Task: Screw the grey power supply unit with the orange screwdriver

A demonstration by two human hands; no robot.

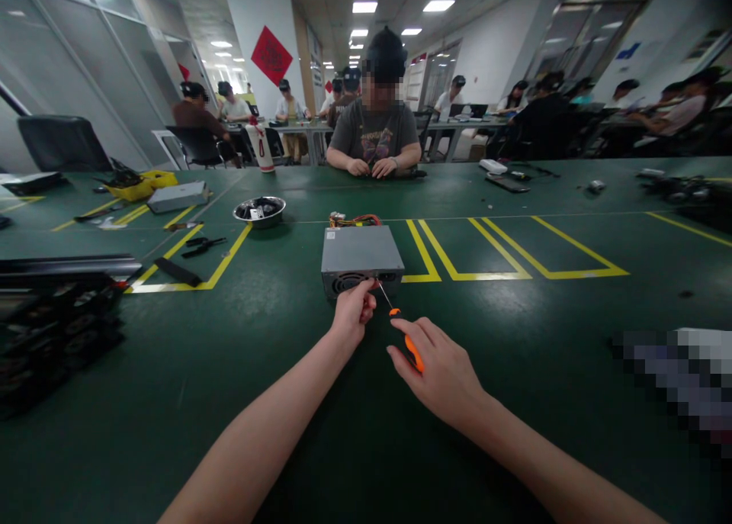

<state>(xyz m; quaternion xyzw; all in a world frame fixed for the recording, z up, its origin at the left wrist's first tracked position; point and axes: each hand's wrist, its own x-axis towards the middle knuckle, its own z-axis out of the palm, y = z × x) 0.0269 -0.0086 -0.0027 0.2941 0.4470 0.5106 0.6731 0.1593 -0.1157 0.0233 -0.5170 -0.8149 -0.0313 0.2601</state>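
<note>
A grey metal computer power supply [363, 249] stands in front of me, its fan side facing me and its bundle of coloured cables [357, 220] at the back. With my right hand [443, 364] I hold a screwdriver [412, 352] by its orange and black handle. The thin shaft slants up to the left, its tip at the power supply's near face. My left hand [353, 314] is closed at that same face, thumb and forefinger together right by the tip. Whatever those fingers may pinch is too small to make out.
A metal bowl of small parts [260, 211] sits beyond to the left, near a second grey box [178, 196] and a yellow container [152, 184]. Dark stacked parts [57, 326] lie at left. Yellow tape marks the green table [515, 409]. A person [374, 131] sits opposite.
</note>
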